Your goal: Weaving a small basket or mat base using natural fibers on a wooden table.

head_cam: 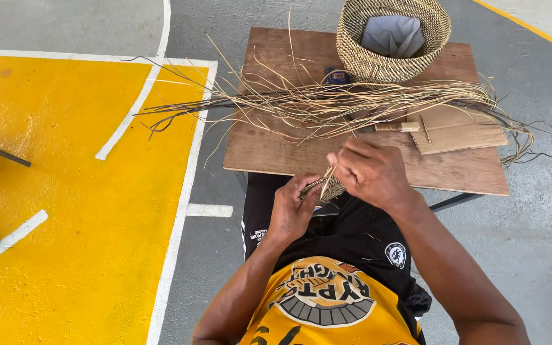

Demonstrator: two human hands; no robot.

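Outdoor/court-type floor: grey concrete point(531, 230) on the right, big yellow painted area point(78, 255) on the left w/ white lines point(180, 211) along its edge. Yellow stripe at top right corner.

Person seated at a small wooden board table point(276, 150), plywood top, bare and scuffed, dark metal legs just visible underneath.

Left hand point(292, 211) curled round a small woven piece point(330, 190), held over the lap just below the table's near edge; fingers wrapped shut on it. Right hand point(372, 169) above it, fingertips pressed together pinching a pale straw strand point(328, 179) that runs into the weave.

On table: long bundle of dried fibre strands point(352, 102) lying across, ends overhanging both sides; woven basket point(394, 38) at back w/ grey cloth inside; cardboard piece point(458, 128) on the right; wood-handled tool point(397, 126) beside it.

Far left edge: green items, dark rod, partly cut off, can't tell what.
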